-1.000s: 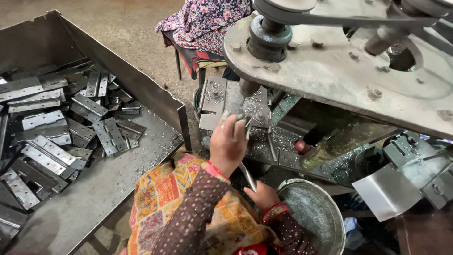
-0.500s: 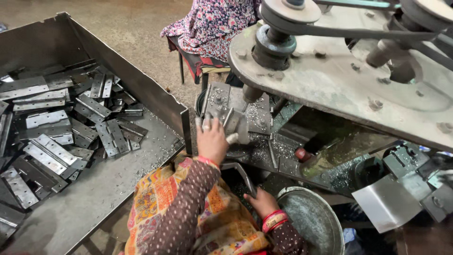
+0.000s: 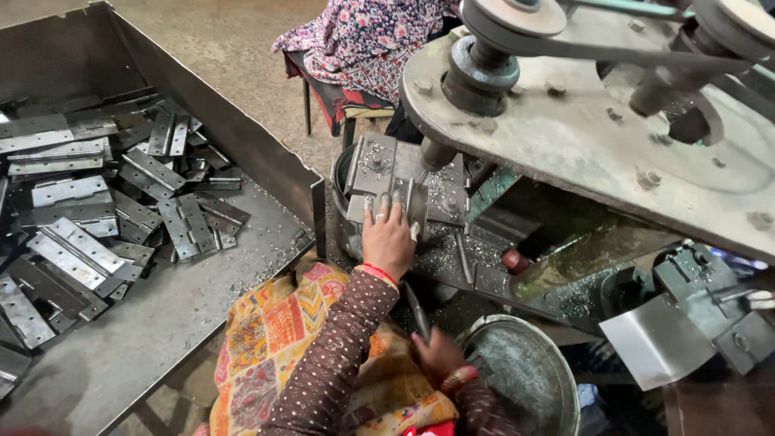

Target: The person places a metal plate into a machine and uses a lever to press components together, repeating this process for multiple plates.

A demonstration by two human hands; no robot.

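Drilling step: left hand point(image 3: 389, 236) presses a metal hinge point(image 3: 379, 173) flat under the drill spindle point(image 3: 437, 153); right hand point(image 3: 436, 354) grips the lever point(image 3: 416, 311). Next move likely demands steady downward feed.

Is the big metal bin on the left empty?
No, the metal bin holds a heap of flat grey hinges piled toward its far left side, with only the nearer part of its floor bare.
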